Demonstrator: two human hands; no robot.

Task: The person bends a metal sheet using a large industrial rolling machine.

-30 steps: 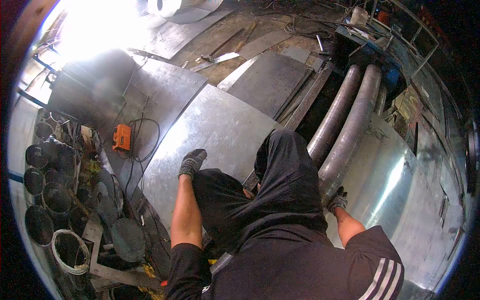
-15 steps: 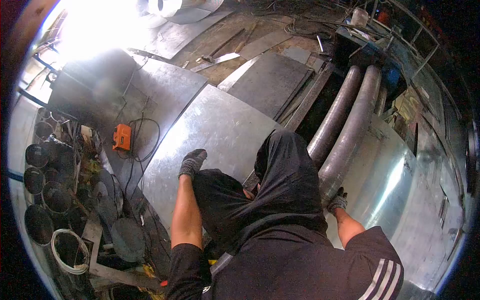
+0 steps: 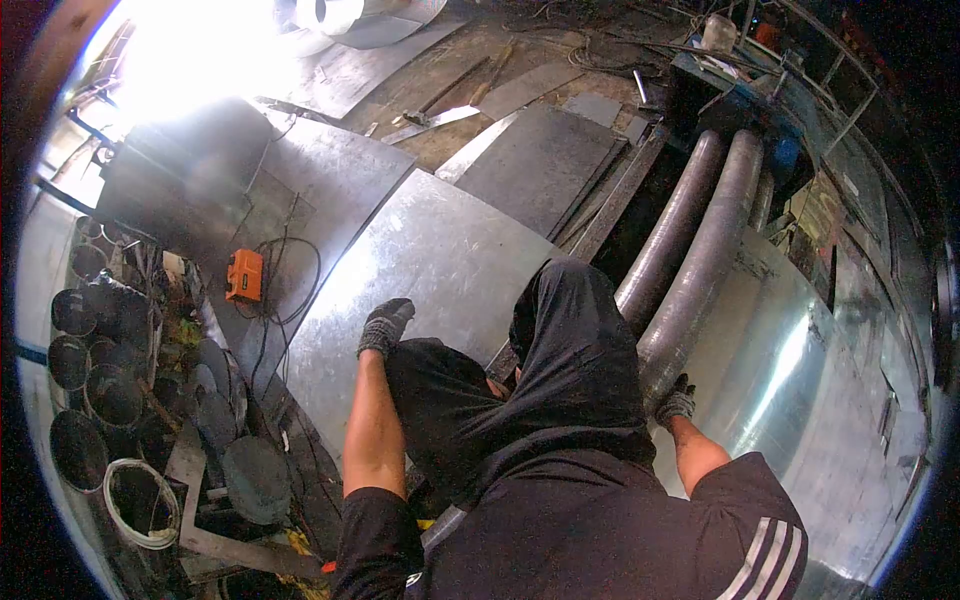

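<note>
My left hand (image 3: 386, 327), in a grey and black glove, is beside my left knee, above a large shiny metal sheet (image 3: 430, 240). Its fingers look curled in and nothing shows in them. My right hand (image 3: 677, 401), gloved the same way, lies with fingers stretched out on the bent metal sheet (image 3: 770, 350) at the right. It is close beside the nearer of two long steel rollers (image 3: 705, 245). The sheets lie on either side of these rollers. My bent legs in dark trousers hide part of the rollers and the left sheet.
An orange control box or pedal (image 3: 244, 275) with a black cable sits at the left. Several round pipe ends (image 3: 113, 395), a coil of pale wire (image 3: 141, 503) and scrap metal fill the lower left. Flat dark plates (image 3: 540, 165) lie ahead. A blue machine housing (image 3: 785, 150) holds the rollers' far ends.
</note>
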